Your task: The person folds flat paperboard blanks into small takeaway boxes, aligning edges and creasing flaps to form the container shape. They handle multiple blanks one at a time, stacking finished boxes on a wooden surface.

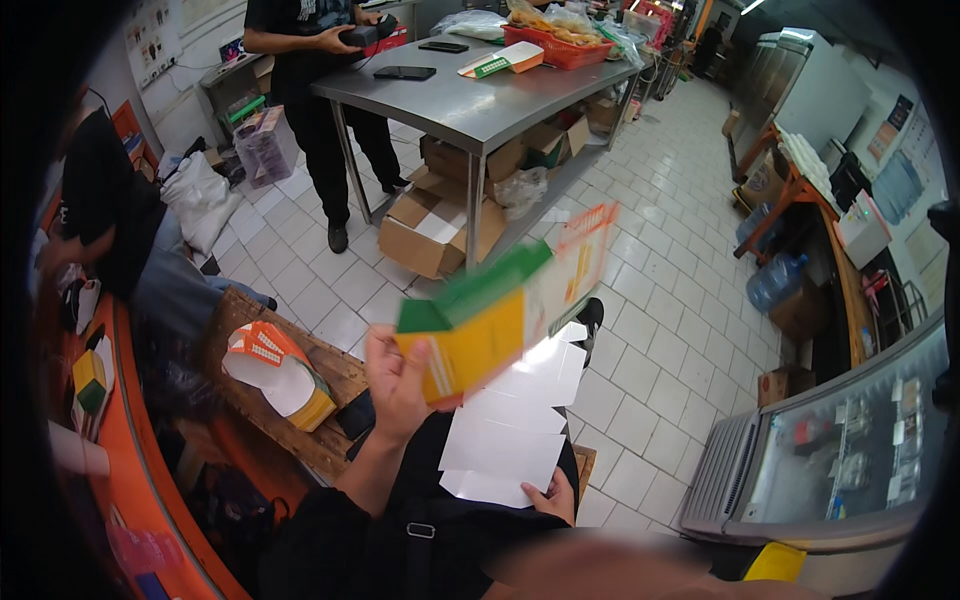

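My left hand (397, 392) is closed round one end of a partly folded food carton (475, 335), yellow and green with an orange-and-white end flap. The carton is raised in front of me and slightly blurred by motion. On my lap lies a flat carton blank (503, 437), its plain white side up; whether more blanks lie beneath it, I cannot tell. My right hand (550, 497) pinches this blank's near right corner, thumb on top. To the left, a shaped carton (275, 375) with orange and yellow panels rests on a wooden bench (235, 408).
A steel table (450, 112) ahead carries phones, another carton (500, 60) and a red basket (560, 45). Cardboard boxes (430, 230) sit beneath it. One person (320, 90) stands behind the table, another (110, 210) sits left. A glass-fronted cooler (840, 450) stands right.
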The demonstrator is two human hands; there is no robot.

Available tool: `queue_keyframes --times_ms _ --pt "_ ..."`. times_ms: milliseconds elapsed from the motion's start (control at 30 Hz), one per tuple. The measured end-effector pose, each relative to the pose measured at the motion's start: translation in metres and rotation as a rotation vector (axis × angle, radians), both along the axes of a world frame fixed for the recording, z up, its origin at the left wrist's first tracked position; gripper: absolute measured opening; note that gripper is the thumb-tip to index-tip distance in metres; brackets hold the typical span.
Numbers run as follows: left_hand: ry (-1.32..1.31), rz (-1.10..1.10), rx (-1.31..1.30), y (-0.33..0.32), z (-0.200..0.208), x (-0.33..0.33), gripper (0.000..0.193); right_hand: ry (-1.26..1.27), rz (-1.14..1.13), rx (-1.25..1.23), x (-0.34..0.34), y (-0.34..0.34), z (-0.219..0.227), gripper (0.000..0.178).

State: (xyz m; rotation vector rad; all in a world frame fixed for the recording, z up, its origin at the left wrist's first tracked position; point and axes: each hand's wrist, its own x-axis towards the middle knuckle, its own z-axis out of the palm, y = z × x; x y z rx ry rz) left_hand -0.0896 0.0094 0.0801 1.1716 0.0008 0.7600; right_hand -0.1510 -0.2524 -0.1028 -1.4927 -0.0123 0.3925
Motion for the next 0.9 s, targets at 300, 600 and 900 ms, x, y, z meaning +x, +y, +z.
queue_keyframes --times_ms 300,600,900 --pt "-0.467 0.021 1.08 -0.035 0.002 0.0 0.01 -0.418 -0.276 -0.158 0.052 -0.025 0.083 0.084" --pt "0.145 -0.3 1.279 -0.072 -0.078 -0.002 0.015 0.107 0.006 0.142 0.07 0.006 0.096 0.043" --pt "0.192 -0.87 1.26 -0.062 -0.095 0.017 0.022 0.042 0.017 -0.005 0.076 -0.002 0.068 0.038"
